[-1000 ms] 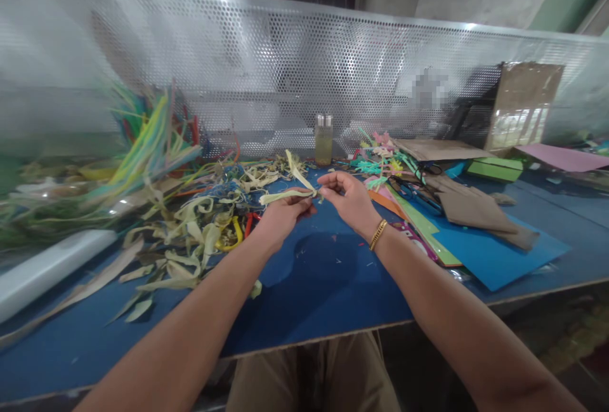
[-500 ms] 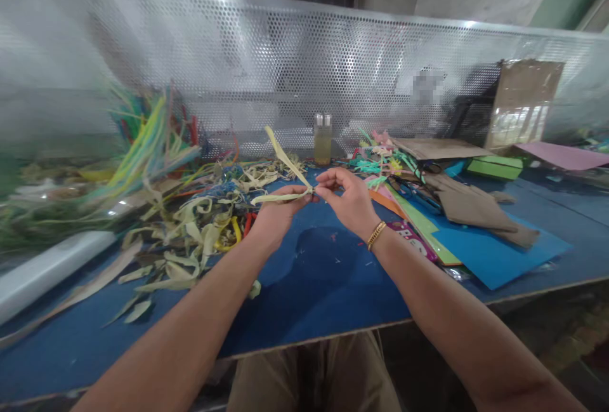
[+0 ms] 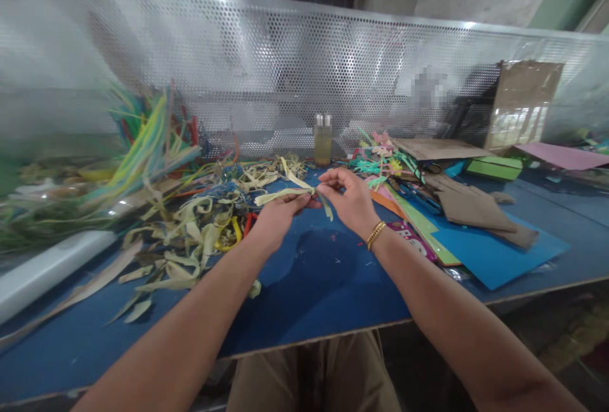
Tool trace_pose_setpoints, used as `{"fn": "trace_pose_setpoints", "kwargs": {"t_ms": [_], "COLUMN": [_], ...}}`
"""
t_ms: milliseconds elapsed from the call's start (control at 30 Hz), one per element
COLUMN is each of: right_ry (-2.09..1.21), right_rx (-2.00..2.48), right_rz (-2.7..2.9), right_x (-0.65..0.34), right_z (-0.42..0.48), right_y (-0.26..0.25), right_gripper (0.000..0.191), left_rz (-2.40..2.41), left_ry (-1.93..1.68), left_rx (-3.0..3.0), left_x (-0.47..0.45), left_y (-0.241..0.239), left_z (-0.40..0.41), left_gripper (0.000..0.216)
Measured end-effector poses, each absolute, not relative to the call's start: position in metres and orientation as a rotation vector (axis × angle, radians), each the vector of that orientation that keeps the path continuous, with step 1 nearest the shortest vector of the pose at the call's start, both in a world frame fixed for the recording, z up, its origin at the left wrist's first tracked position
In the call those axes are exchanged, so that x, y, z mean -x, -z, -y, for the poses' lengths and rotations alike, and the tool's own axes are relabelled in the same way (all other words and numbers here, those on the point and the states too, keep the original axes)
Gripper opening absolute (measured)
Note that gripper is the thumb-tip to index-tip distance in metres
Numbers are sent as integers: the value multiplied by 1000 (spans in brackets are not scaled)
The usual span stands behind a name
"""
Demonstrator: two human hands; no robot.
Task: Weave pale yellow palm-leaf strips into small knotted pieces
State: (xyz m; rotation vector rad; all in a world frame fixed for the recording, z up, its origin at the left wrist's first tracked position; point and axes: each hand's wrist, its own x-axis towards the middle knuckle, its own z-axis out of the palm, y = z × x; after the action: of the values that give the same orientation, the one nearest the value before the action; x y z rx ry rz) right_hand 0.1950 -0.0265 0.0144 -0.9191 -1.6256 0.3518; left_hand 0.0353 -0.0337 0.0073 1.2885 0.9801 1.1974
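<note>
Thumb against fingers, the left hand (image 3: 281, 216) pinches a pale leaf-like strip (image 3: 272, 197); the right hand (image 3: 351, 204) nips its crossing, over the blue tabletop (image 3: 323, 291). Its upper end has dipped lower, and a short tail now dangles between the hands.

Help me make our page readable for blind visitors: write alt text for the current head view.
A person's left hand holds pale, leaf-like strips above a blue table, with the right hand at their gathered end. Similar strips lie heaped to the left, coloured sheets and brown pieces to the right, before a perforated metal panel.
</note>
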Motion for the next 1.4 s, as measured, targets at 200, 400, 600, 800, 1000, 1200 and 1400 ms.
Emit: {"fn": "trace_pose_setpoints", "kwargs": {"t_ms": [200, 400, 600, 800, 1000, 1200, 1400], "right_ry": [-346, -341, -333, -266, -174, -192, -189], "right_rx": [942, 961, 968, 979, 971, 1018, 1058], "right_rz": [1624, 1622, 1635, 1705, 1775, 1768, 1748], "right_x": [-196, -197, -198, -197, -198, -199, -200], "right_z": [24, 24, 23, 27, 28, 27, 26], "right_y": [-14, -13, -13, -15, -15, -15, -15], "right_gripper": [9, 10, 8, 6, 8, 8, 8], "left_rz": [-929, -871, -873, -949, -966, -976, -1040], "left_ry": [-1182, -1197, -1146, -1124, -1117, -1097, -1080], "left_rx": [-1298, -1315, -1332, -1381, -1441, -1433, -1425], "left_x": [-35, -36, -36, -36, -34, -34, -37], "left_y": [-8, -11, -12, -11, -7, -8, -14], "left_z": [34, 38, 39, 38, 35, 37, 41], "left_gripper": [23, 20, 24, 29, 32, 35, 43]}}
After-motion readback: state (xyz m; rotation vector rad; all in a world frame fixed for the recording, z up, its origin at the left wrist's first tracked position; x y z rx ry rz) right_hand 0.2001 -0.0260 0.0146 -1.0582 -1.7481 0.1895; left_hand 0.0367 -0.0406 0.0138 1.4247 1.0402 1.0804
